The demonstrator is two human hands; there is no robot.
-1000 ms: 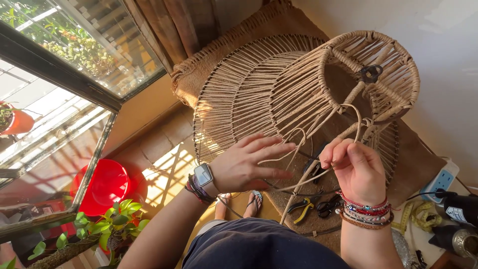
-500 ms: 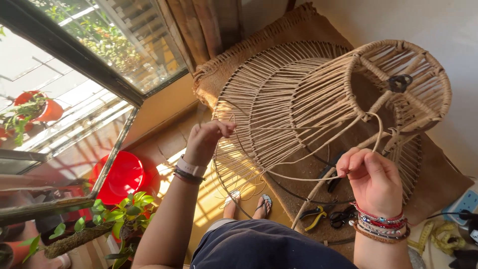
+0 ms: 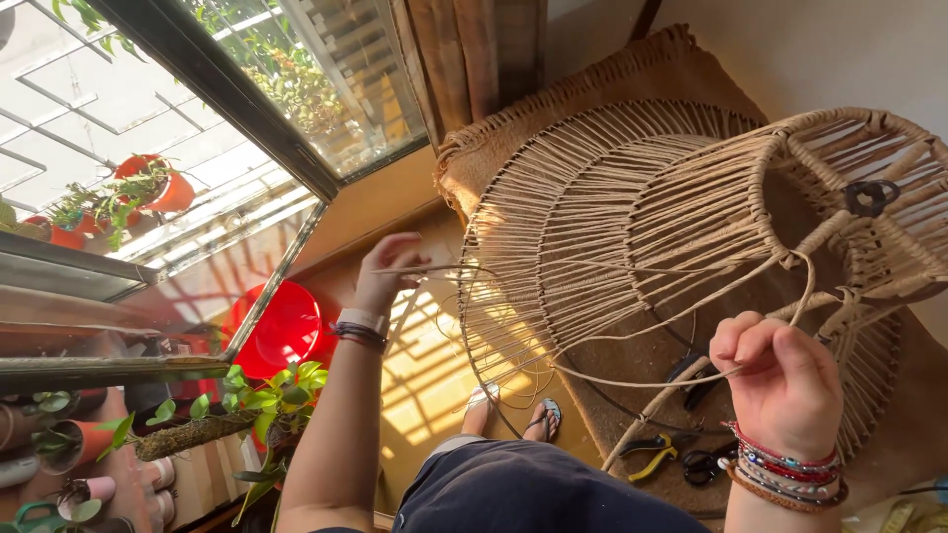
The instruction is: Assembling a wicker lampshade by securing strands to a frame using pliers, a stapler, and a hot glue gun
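Left hand (image 3: 387,268) pinches a tan jute cord (image 3: 592,380) pulled taut; right hand (image 3: 780,380) grips it beside the cord-wrapped wire lampshade frame (image 3: 642,207).

Left hand (image 3: 387,268) pulls jute cord (image 3: 632,380) taut; right hand (image 3: 782,385) pinches cord beside lampshade frame (image 3: 632,207).

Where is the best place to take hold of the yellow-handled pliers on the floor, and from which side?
Grip the pliers by the two yellow handles, coming from above. They lie flat on the floor, handles spread and clear, beside the dark scissors.
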